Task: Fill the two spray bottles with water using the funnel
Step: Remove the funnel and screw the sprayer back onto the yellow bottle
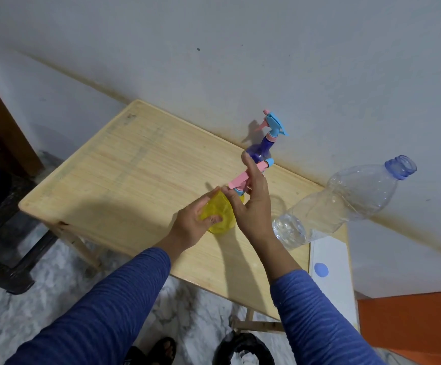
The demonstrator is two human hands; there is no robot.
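A yellow spray bottle [220, 218] stands on the wooden table [124, 164], and my left hand [195, 222] wraps around its body. My right hand [253, 201] grips its pink spray head [243, 179] at the bottle's neck. Behind them a purple spray bottle [260, 150] with a blue and pink spray head stands near the wall. A large clear water bottle [346, 204], uncapped with a blue neck ring and a little water at its base, stands at the right. I see no funnel.
A white sheet [332, 272] with a blue cap [321, 270] on it lies at the table's right end. The wall runs close behind the table. A dark stool [6, 233] stands left, an orange surface [412, 325] right, a black bag [243, 349] on the floor.
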